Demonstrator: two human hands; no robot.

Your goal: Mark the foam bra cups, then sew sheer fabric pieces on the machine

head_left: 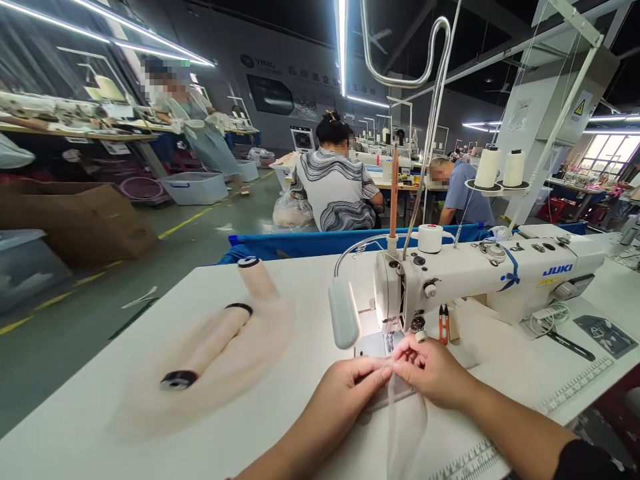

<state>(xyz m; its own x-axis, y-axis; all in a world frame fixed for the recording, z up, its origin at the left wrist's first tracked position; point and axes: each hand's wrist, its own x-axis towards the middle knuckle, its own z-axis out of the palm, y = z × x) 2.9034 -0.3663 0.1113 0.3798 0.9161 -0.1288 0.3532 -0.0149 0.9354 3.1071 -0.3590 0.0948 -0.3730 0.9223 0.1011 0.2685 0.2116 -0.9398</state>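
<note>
Both hands meet just in front of the needle area of a white sewing machine (463, 273). Thumb and fingers of my left hand (353, 387) pinch the upper end of a sheer pale fabric strip (400, 427). Close against it, my right hand (433, 370) pinches the same fabric with curled fingers. The strip hangs down from the fingertips over the table's front. Behind the fingers lies the metal needle plate (373, 347), lit by a small lamp (344, 313). The exact fold of the fabric between the fingertips is hidden.
To the left lie rolls of sheer beige material (220, 340) with black ends. Orange thread snips (443, 325) rest by the machine's base. Rulers (470, 460) mark the table's front edge. Thread cones (487, 168) stand above. A person in a patterned shirt (335, 187) sits ahead.
</note>
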